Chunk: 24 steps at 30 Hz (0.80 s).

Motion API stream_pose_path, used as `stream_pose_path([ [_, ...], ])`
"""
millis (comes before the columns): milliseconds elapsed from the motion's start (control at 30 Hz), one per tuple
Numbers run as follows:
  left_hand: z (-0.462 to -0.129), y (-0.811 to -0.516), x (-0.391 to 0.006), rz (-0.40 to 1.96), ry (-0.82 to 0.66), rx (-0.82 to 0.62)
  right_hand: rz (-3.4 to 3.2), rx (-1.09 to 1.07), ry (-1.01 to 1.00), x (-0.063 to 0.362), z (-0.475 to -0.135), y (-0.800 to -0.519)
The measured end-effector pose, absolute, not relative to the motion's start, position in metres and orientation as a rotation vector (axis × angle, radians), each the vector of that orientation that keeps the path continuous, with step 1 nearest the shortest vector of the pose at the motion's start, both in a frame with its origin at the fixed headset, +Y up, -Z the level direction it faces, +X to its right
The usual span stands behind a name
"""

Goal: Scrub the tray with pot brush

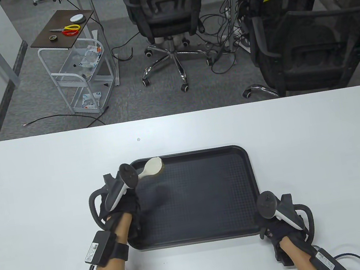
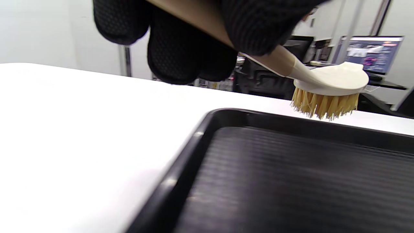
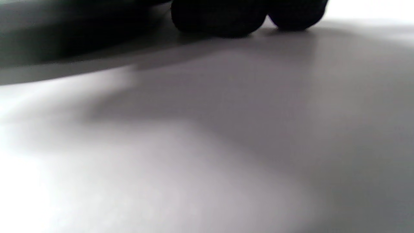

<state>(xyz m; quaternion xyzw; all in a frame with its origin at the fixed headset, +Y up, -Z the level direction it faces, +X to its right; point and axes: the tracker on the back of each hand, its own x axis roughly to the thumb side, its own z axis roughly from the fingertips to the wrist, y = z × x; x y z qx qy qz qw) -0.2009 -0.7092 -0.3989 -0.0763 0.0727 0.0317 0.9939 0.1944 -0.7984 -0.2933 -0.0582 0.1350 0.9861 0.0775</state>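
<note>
White table (image 1: 38,183), ribbed black tray (image 1: 209,198)

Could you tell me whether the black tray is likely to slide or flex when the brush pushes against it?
The tray looks shallow and thin-walled, so probably light and apt to slide on the smooth white table. The right hand sits at its near right corner, which should steady it. The pot brush bristles look stiff, so strokes may nudge it.
</note>
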Motion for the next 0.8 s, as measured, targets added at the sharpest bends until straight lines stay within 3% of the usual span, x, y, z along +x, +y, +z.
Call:
stream_pose_path([
  [433,-0.390,-0.729,-0.059,0.053,-0.136,-0.202,2.954,-0.172,0.405,0.195,-0.293,-0.798],
  [633,-0.382,-0.747,-0.023,-0.030,-0.195,-0.222,2.954,-0.171,0.406,0.195,-0.293,-0.798],
  [800,-0.379,-0.750,-0.017,-0.032,-0.210,-0.215,2.955,-0.170,0.406,0.195,-0.293,-0.798],
])
